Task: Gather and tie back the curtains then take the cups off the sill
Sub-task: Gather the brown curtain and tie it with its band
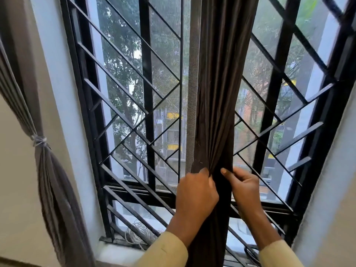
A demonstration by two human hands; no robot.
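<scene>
Left hand [195, 191] | right hand [243, 186] | both pinching dark curtain [217, 105] edges

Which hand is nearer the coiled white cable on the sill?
Left. The left hand grips the dark curtain up and right of the coiled cable; the right hand is further right, across the curtain.

The dark curtain [213, 105] hides the sill's [115, 251] middle; both curtains run off-frame; no cups visible.

Tied curtain [48, 170] hangs left; gathered curtain [217, 93] hangs before the window grille [134, 105].
</scene>
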